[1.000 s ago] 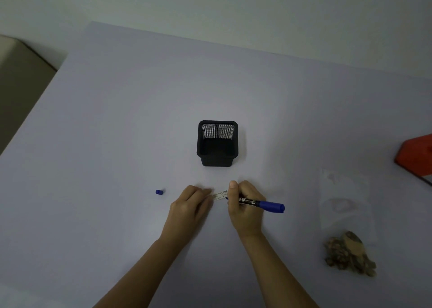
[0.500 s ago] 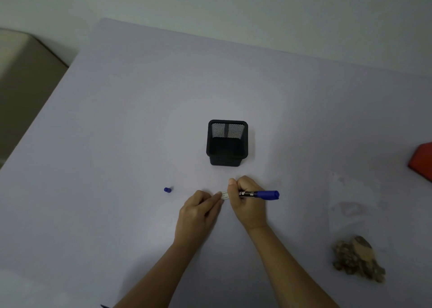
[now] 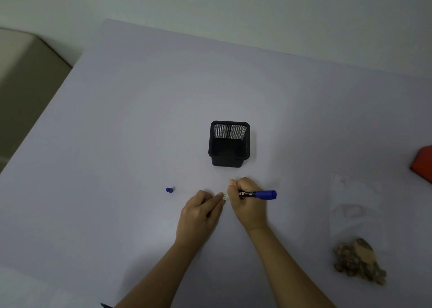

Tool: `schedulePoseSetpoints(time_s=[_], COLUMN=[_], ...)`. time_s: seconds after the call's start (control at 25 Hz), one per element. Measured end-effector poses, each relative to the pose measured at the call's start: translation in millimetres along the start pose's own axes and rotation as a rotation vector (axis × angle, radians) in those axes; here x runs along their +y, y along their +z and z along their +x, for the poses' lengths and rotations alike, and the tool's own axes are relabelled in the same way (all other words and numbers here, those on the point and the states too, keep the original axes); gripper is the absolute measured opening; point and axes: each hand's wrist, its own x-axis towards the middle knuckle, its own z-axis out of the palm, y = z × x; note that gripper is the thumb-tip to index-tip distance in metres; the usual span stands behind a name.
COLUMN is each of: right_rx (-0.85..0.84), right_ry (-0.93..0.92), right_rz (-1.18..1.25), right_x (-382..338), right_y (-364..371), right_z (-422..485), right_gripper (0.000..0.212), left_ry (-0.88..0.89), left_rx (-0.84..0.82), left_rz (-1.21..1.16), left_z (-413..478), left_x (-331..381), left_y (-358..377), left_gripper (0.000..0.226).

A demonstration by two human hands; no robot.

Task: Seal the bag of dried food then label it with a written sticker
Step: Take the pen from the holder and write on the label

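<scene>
Pinches the white sticker by its edge with the left hand, likely to steady it on the table. Grips the blue marker in the right hand, fingers curled, tip down at it. Shows no legible writing. Leaves the bag of dried food well right of both.

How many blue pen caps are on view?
2: a loose cap lies left of the left hand; a fitted cap sits on the marker in the right hand.
</scene>
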Motion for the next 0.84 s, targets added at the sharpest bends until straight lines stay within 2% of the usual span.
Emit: schedulePoseSetpoints(time_s=[0.44,0.84], right_rx=[-0.003,-0.002], right_ry=[0.001,0.016], right_rz=[0.025,-0.001], right_x=[-2.2,2.1], right_y=[-0.1,0.0], right_z=[-2.1,-2.7], right_gripper=[0.032,0.039], left_ry=[-0.012,-0.046], left_rx=[-0.020,-0.032], left_rz=[0.001,-0.020], left_z=[1.0,0.4], left_x=[1.4,2.9], left_y=[-0.7,-2.2], left_gripper=[0.028,0.028])
